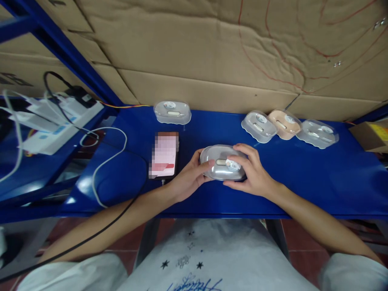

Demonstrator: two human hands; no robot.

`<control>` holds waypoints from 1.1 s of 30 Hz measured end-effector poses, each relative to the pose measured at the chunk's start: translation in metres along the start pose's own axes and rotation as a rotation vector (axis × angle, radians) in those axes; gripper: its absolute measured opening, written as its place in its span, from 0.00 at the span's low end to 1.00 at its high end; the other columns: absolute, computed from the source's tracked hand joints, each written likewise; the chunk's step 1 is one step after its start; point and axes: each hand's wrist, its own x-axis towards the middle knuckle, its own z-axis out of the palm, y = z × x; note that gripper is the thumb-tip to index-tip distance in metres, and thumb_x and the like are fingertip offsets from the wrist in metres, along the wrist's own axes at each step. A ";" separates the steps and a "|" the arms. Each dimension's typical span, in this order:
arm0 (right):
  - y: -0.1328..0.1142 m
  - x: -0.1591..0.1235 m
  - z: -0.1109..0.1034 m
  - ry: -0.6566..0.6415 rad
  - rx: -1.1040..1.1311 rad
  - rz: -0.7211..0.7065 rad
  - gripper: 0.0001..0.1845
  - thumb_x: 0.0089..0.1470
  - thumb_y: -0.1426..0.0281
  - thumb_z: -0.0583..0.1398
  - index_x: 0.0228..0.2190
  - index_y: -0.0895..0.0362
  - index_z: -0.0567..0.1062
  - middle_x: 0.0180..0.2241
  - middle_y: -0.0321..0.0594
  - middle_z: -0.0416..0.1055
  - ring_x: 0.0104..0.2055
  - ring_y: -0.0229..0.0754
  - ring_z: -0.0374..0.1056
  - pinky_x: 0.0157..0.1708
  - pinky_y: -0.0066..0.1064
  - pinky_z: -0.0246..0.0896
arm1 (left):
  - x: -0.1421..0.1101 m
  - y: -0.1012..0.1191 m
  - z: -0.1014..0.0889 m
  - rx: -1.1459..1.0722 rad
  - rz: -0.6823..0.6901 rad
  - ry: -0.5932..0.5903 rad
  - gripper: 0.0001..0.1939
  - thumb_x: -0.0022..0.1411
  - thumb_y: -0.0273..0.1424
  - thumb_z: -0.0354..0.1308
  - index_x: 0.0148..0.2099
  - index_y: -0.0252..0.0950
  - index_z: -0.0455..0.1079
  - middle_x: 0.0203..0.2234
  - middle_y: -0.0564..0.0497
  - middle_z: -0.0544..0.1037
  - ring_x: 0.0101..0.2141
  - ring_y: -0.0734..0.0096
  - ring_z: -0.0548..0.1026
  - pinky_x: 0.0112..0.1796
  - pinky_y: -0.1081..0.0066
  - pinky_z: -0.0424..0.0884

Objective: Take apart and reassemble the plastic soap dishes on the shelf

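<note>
Both hands hold a grey oval box with a clear lid point(209, 171) over the front of the blue table. My left hand point(194, 173) grips its left end, thumb on top and fingers underneath. At the right end, my right hand point(254, 173) is closed around it, with fingers by a white sticker point(233, 164) on the lid. A pale oblong piece point(221, 162) shows in the middle of the top. Similar lidded boxes stand at the back: a grey one point(172, 112) on the left, then a grey one point(260, 127), a peach one point(285, 124) and another grey one point(318, 133) on the right.
A phone point(165, 155) with a lit, blurred screen lies left of my hands, a cable plugged into it. White power strips point(60, 125) with plugs and cords sit at far left. Cardboard point(182, 52) covers the back. A cardboard box point(368, 139) stands at the right edge.
</note>
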 end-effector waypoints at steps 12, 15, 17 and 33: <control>0.000 0.002 0.001 -0.038 0.153 0.017 0.45 0.61 0.50 0.67 0.71 0.37 0.53 0.68 0.48 0.56 0.73 0.66 0.56 0.69 0.65 0.60 | 0.003 0.000 -0.001 0.030 -0.013 0.001 0.21 0.60 0.40 0.75 0.50 0.41 0.71 0.47 0.49 0.79 0.45 0.60 0.80 0.42 0.62 0.81; 0.001 0.000 0.001 -0.044 0.179 0.017 0.46 0.60 0.50 0.68 0.71 0.39 0.54 0.68 0.50 0.56 0.72 0.64 0.57 0.68 0.62 0.62 | 0.003 -0.001 -0.002 0.035 -0.023 0.001 0.22 0.59 0.41 0.75 0.50 0.41 0.70 0.47 0.49 0.79 0.44 0.61 0.80 0.42 0.62 0.81; 0.002 -0.001 0.002 -0.057 0.189 0.023 0.46 0.60 0.48 0.68 0.71 0.40 0.55 0.69 0.51 0.55 0.72 0.64 0.57 0.67 0.62 0.63 | 0.003 -0.001 -0.003 0.032 -0.027 0.010 0.22 0.59 0.41 0.75 0.49 0.41 0.71 0.45 0.50 0.79 0.43 0.63 0.80 0.41 0.65 0.81; 0.010 -0.001 -0.009 -0.117 0.167 -0.175 0.51 0.61 0.57 0.70 0.75 0.39 0.50 0.74 0.46 0.57 0.79 0.60 0.47 0.72 0.64 0.58 | 0.008 0.006 -0.001 0.011 -0.075 0.076 0.19 0.74 0.44 0.57 0.53 0.36 0.79 0.41 0.45 0.87 0.38 0.59 0.84 0.33 0.69 0.79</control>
